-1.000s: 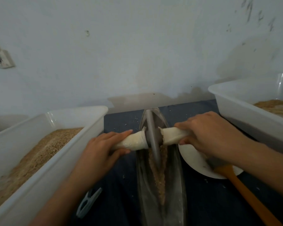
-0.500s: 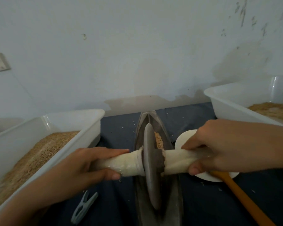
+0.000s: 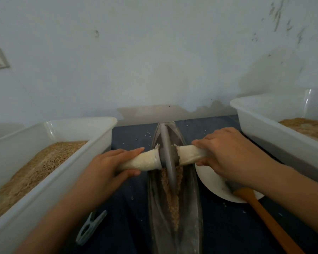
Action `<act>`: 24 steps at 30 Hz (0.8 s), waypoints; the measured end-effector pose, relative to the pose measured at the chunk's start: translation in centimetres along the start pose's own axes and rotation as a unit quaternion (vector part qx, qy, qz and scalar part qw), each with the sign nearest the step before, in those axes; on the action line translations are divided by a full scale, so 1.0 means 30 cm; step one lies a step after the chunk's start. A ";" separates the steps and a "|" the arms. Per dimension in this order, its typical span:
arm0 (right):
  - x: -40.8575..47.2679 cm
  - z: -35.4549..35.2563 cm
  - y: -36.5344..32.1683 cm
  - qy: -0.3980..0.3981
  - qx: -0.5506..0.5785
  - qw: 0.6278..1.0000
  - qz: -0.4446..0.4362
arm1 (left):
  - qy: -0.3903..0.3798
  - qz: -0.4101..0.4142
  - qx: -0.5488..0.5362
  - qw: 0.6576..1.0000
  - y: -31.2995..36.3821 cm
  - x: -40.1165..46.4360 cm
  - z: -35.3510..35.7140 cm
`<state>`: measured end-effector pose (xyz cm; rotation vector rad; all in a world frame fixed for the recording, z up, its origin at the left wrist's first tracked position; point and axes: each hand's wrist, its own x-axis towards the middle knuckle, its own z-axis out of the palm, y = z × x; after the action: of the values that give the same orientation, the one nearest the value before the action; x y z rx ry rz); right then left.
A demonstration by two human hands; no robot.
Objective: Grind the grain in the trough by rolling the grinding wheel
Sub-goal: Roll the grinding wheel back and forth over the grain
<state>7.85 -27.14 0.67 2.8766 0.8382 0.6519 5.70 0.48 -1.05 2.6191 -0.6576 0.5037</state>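
Trough [image 3: 189,217] near end cut off

White tubs [image 3: 50,176] [image 3: 275,136] hem the trough [image 3: 189,208]; cloth [image 3: 128,217] between lies open.

Head camera looking forward and down.
It is sitting close above the trough [image 3: 174,208], facing the wall [image 3: 154,52] beyond the table's far edge.
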 end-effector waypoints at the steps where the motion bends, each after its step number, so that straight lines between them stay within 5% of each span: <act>1: -0.006 -0.025 -0.004 -0.015 0.001 1.000 -0.014 | -0.019 -0.010 -0.034 0.999 0.002 -0.006 -0.017; 8: -0.066 -0.192 -0.013 -0.162 0.127 0.977 -0.049 | -0.214 -0.014 -0.189 0.958 0.015 -0.052 -0.145; 12: -0.034 -0.125 -0.005 -0.144 0.131 0.981 -0.008 | -0.140 -0.030 -0.115 0.983 0.014 -0.037 -0.102; 18: 0.014 0.035 0.009 0.022 0.015 0.999 0.028 | 0.048 0.011 0.069 0.996 0.008 0.013 0.030; 24: -0.008 -0.034 -0.005 -0.020 0.009 1.000 -0.009 | 0.000 0.001 -0.025 1.000 0.004 0.003 -0.008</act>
<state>7.17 -27.19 1.49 2.8845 0.8673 0.5864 5.65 0.46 -0.78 2.5714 -0.6640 0.4817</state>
